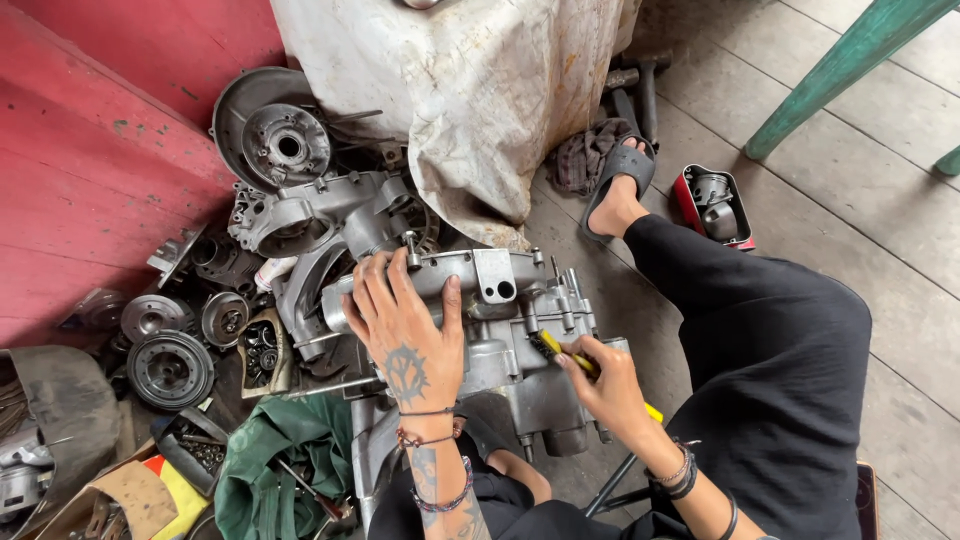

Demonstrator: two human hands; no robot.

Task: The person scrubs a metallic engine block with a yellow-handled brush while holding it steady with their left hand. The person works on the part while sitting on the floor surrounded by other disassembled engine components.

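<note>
A grey metal engine casing (510, 330) lies on the floor between my legs. My left hand (405, 320) rests flat on its upper left side, fingers spread over the rim. My right hand (605, 385) grips a screwdriver with a yellow handle (560, 350); its tip points into the casing's right side. A second, similar casing (320, 215) lies just behind, against the red wall.
Round metal engine parts (170, 365) and a drum cover (275, 135) crowd the left floor. A green cloth (285, 465) lies at lower left. A dirty white tarp (480, 90) hangs behind. My sandalled foot (620, 185) and a red tin (712, 205) sit on the planks at right.
</note>
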